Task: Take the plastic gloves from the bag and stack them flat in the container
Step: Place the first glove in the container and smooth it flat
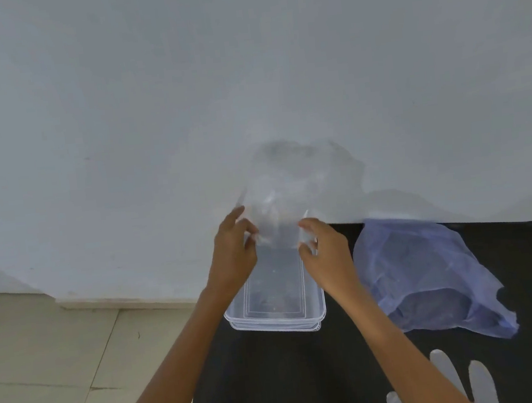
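Observation:
A clear plastic glove is held up in the air above the far end of the transparent container. My left hand pinches its lower left edge and my right hand pinches its lower right edge. The glove is blurred and see-through against the wall. The container stands on a black table, and through its clear bottom only the table's dark surface shows. The bluish plastic bag lies crumpled to the right of the container.
Another translucent glove lies flat on the table at the lower right, fingers pointing away from me. A white wall rises behind the table. Beige floor tiles lie to the left, past the table's edge.

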